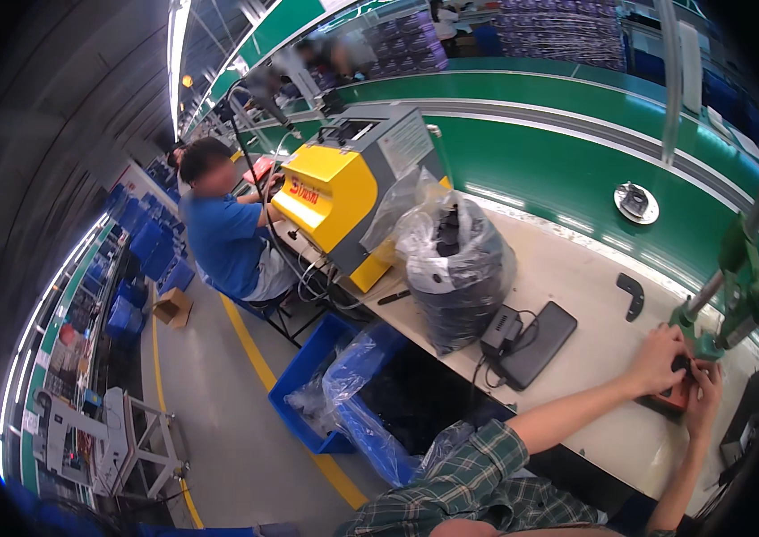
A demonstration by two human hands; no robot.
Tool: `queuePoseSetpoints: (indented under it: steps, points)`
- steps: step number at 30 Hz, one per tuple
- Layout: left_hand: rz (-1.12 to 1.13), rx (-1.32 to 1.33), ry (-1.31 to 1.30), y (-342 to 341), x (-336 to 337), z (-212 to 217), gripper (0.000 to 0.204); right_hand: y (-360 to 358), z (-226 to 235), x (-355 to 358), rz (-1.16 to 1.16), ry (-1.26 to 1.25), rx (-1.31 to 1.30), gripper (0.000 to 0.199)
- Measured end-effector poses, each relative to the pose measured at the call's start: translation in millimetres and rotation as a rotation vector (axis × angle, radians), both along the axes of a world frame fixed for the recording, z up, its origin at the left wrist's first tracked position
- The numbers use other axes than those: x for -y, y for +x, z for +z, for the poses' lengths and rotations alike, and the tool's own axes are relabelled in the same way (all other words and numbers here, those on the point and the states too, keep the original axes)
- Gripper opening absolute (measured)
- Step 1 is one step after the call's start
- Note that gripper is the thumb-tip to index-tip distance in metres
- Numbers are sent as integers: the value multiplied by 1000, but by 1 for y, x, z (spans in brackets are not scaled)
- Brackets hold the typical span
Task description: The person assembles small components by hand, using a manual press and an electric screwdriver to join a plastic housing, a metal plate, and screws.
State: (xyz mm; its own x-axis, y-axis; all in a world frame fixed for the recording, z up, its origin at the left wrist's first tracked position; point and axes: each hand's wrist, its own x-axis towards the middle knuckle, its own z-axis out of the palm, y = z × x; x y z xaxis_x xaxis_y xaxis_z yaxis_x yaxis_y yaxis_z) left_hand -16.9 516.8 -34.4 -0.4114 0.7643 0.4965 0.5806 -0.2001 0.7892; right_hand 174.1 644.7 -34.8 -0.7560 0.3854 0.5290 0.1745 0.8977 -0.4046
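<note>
My left hand (660, 360) reaches in from the lower middle, its fingers closed on a small black part (680, 363). Close against it, my right hand (706, 394) has its fingers bent around the other side of the same part. Both hands are over a red-orange block (666, 399) at the foot of a green hand press (736, 255). The part's exact shape is hidden by my fingers. Just beyond my left hand, a curved black piece (634, 295) lies on the pale worktable (567, 259).
A clear plastic bag (460, 295) full of dark pieces stands left of a flat black case (540, 345) and a corded black adapter (501, 331). Beyond is a yellow-grey machine (330, 192) with a seated person in blue (222, 219). A lined blue bin (308, 353) sits below the table edge.
</note>
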Motion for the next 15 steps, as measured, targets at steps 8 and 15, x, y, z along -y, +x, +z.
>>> queuePoseSetpoints:
  steps: [8, 15]
  points:
    - [-8, 58, 9, 5, 2, 0, 20, 10, -19, -18, -22, -140, 12, 36]
    - [2, 55, 41, 7, -2, -2, 18, 8, -11, -11, -44, -140, 19, 34]
